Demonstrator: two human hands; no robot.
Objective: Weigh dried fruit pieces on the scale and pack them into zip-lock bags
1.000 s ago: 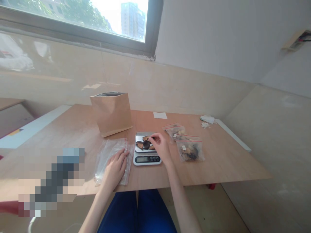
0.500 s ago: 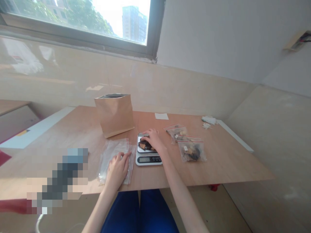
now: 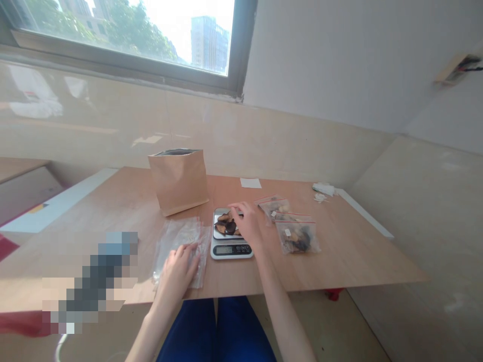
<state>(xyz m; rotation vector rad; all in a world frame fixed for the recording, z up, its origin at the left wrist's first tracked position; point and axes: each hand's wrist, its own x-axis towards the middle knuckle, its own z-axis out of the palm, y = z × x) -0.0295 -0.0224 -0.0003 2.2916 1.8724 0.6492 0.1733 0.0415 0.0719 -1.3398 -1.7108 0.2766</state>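
Observation:
Dried brown mushroom pieces lie on the metal pan of a small white kitchen scale, whose display faces me. My right hand is over the right side of the pan, thumb and fingers apart beside the mushrooms. Its fingers look free, though part of the pile is hidden beneath them. To the left of the scale, my left hand rests palm down with loosely spread fingers on a stack of clear zip bags.
Behind the bags stands an open kraft paper pouch. Filled zip bags lie right of the scale. A white paper is near the wall, with crumpled white scraps farther right. A blurred-out dark object is at left.
My right hand has drawn back slightly to the right, so more of the mushrooms show. My left hand's fingers have flattened and shifted a little left on the bags.

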